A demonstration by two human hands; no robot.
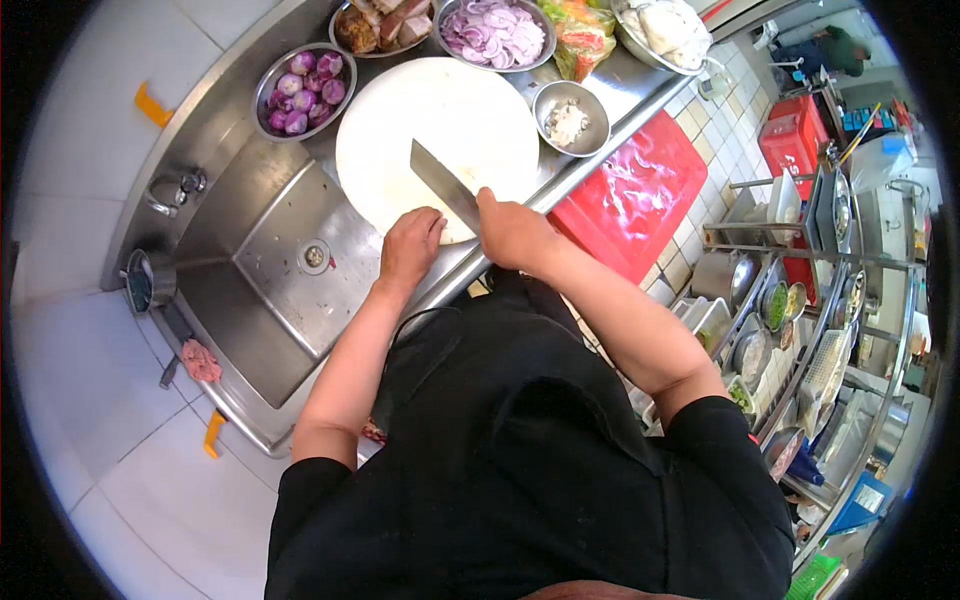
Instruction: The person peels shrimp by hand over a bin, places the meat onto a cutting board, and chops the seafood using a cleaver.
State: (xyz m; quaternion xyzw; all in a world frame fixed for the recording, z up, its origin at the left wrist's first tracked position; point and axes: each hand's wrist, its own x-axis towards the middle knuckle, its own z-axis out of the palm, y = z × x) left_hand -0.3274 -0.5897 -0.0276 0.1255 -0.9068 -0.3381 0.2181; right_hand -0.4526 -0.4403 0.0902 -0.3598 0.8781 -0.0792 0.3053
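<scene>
A round white cutting board (400,115) lies across the steel counter beside the sink. My right hand (515,232) is closed round the handle of a cleaver (440,182), whose broad blade slants over the board toward its middle. Left of the blade, at the board's near edge, my left hand (410,245) has its fingers curled together. Whatever those fingers hold, if anything, is hidden. A small steel bowl (597,140) with pale chopped pieces (567,123) stands right of the board.
Beyond the board are a bowl of peeled purple onions (305,92), a bowl of sliced onion (495,33), a bowl of brown meat (380,25) and a plastic bag (582,38). The sink (290,265) lies left, a red lid (640,195) right, below the counter.
</scene>
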